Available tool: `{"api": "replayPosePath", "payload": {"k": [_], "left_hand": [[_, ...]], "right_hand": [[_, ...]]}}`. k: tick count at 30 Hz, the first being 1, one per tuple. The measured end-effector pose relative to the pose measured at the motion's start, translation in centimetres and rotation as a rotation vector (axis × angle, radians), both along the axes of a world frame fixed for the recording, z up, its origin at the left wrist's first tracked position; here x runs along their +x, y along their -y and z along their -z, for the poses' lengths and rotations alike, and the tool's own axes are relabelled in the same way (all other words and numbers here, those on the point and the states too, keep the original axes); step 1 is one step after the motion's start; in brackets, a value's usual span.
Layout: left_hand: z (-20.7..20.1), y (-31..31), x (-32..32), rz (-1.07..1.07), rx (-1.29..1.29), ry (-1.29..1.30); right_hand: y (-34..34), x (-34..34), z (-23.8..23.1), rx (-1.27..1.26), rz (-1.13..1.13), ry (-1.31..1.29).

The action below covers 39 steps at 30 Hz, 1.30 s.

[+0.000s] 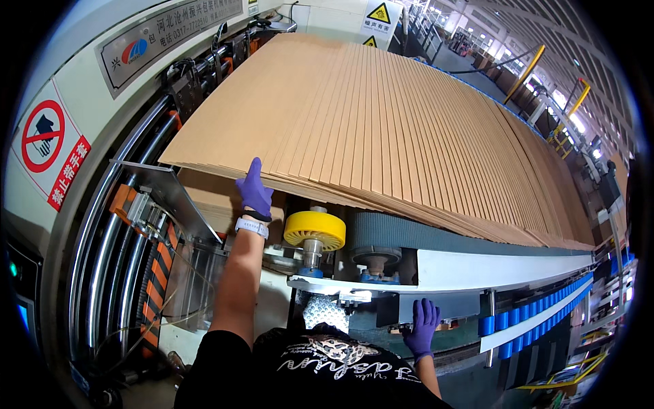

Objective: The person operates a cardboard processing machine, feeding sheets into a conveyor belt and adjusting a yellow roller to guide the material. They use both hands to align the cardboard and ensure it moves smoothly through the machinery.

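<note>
Overlapping brown cardboard sheets (381, 116) spread in a wide, fanned layer in front of me. At their near left edge is my left hand (255, 192), in a purple glove with a pale watch at the wrist. One finger stretches forward over the top sheet; the other fingers are partly hidden. My right hand (422, 328), also purple-gloved, is lower and to the right, away from the sheets. Its fingers are extended and it holds nothing visible. Beside it is a dark grey panel (460, 305); whether they touch, I cannot tell.
A yellow wheel (315, 230) and a ribbed grey belt (422, 233) lie under the sheets' near edge. Left are an upright metal plate (167, 194), steel rods (102, 273) and an orange-black striped strip (155, 300). Blue rollers (518, 320) line the right side.
</note>
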State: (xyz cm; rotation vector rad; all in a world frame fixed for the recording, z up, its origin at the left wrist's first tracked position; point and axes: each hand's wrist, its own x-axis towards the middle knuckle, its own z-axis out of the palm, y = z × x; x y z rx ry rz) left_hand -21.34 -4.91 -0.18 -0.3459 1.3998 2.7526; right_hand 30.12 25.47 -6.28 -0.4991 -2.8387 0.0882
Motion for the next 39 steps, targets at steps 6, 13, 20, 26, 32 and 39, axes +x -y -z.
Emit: {"api": "replayPosePath", "payload": {"k": [6, 13, 20, 26, 32, 39], "left_hand": [[0.1, 2.1, -0.9, -0.021, -0.009, 0.030], [6.7, 6.9, -4.1, -0.051, -0.739, -0.456], [13.8, 10.4, 2.0, -0.094, -0.563, -0.370], [4.0, 0.7, 18.7, -0.026, -0.893, -0.510], [3.3, -0.3, 20.5, 0.018, -1.166, -0.850], [4.5, -0.3, 20.5, 0.161, -1.036, -0.837]], "right_hand": [[-0.4, -0.1, 0.3, -0.006, -0.001, -0.014], [-0.9, 0.2, 1.1, 0.007, -0.023, -0.021], [-0.5, -0.3, 0.4, 0.005, -0.061, -0.014], [-0.5, 1.3, 0.5, 0.032, -0.020, -0.019], [-0.8, -0.3, -0.5, 0.015, -0.039, -0.006], [-0.5, 0.0, -0.4, -0.011, -0.001, 0.030]]}}
